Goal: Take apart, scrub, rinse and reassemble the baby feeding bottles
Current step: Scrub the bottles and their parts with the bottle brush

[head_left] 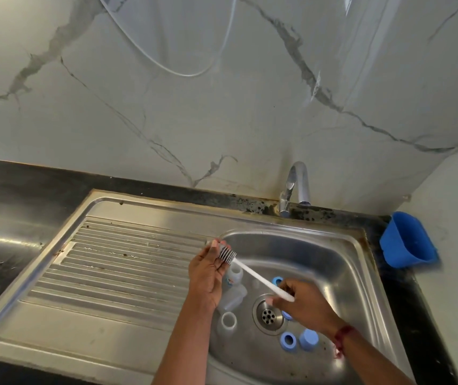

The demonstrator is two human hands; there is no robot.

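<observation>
Over the left edge of the steel sink basin [341, 262], my right hand [302, 307] grips the white handle of a bottle brush [261, 279]. Its grey bristle head lies in my left hand [208, 273], whose fingertips bend over the head's tip. Whether a small clear part sits between those fingers cannot be made out. Below the hands, clear bottle bodies [233, 294] lie in the basin, one standing with its mouth up [228, 320]. Blue rings and caps [287, 340] lie around the drain [268, 315], one of them [277, 281] close to the brush handle.
The ribbed steel draining board [116, 268] lies to the left. A chrome tap [296, 187] stands behind the basin with no water running. A blue plastic holder [407, 241] hangs on the right wall above the dark counter [8, 190].
</observation>
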